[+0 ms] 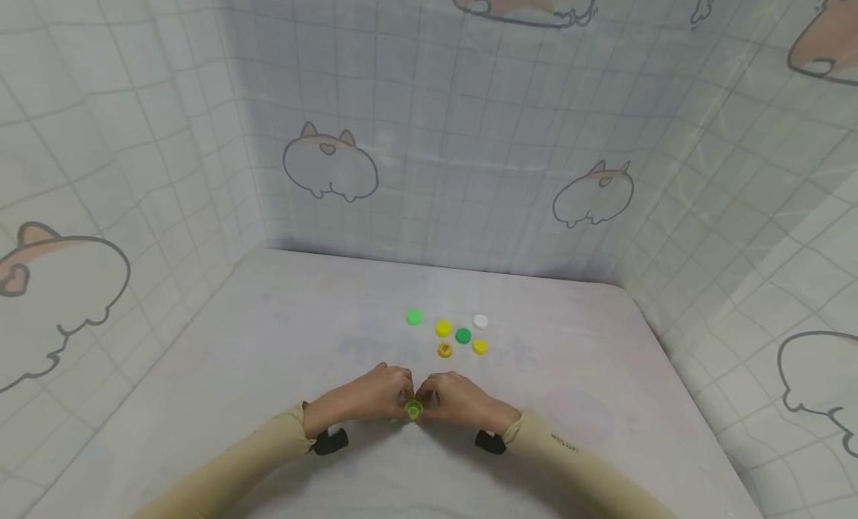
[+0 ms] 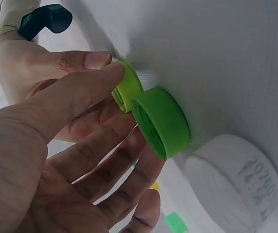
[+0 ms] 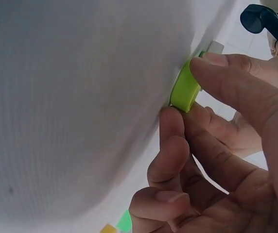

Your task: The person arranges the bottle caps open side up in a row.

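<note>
A yellow-green bottle cap (image 1: 413, 409) is at the meeting point of both hands, low in the head view. My left hand (image 1: 382, 392) pinches it from the left, its thumb and finger at the rim. From the other side my right hand (image 1: 459, 400) pinches the same cap (image 3: 185, 87), thumb above and forefinger below. Right beside it in the left wrist view stands a green ribbed cap (image 2: 163, 121), hollow side toward the left palm. A white cap (image 2: 236, 184) with printed digits is close by, past the left fingertips.
Beyond the hands lie several loose caps: bright green (image 1: 414, 317), yellow (image 1: 443, 328), dark green (image 1: 463, 336), white (image 1: 480, 322), another yellow (image 1: 480, 347) and a gold-coloured one (image 1: 445, 349) with a dark mark. Checked cloth walls (image 1: 429, 206) enclose the pale table (image 1: 570, 340) on three sides.
</note>
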A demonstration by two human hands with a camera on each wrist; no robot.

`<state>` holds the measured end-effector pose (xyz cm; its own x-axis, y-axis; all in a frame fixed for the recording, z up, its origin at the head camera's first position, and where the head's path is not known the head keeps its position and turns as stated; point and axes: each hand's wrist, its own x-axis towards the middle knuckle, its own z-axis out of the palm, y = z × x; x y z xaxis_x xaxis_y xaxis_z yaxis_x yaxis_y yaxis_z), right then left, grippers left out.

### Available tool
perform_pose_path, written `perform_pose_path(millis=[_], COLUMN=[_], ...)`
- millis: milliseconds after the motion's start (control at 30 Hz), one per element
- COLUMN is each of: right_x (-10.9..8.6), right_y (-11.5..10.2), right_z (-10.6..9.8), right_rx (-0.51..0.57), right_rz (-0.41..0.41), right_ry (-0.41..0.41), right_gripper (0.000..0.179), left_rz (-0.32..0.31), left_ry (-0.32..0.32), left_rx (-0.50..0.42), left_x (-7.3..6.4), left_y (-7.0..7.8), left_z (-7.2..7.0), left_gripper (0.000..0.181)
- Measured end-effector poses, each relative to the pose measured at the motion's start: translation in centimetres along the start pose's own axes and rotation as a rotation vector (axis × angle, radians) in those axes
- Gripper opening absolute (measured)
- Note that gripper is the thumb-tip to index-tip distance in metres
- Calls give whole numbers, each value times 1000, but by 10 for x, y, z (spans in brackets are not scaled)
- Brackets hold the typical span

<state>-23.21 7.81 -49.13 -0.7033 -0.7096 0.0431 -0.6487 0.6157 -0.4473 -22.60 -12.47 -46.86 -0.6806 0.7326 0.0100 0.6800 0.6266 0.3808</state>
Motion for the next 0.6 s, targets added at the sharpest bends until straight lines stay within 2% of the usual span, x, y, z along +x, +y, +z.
perform_pose_path(millis=[367, 600], right_x=[-2, -3], right_y=[-3, -1], right_z=[-1, -1], right_rx=[0, 20], right_rz=[17, 12], right_ry=[-10, -20], right_gripper=[23, 31], left_rz=[-9, -17], left_ry=[-7, -45], left_rx=[-16, -49], left_x=[-1, -2], left_y=[1, -1], left_z=[-2, -3], left_gripper=[17, 24])
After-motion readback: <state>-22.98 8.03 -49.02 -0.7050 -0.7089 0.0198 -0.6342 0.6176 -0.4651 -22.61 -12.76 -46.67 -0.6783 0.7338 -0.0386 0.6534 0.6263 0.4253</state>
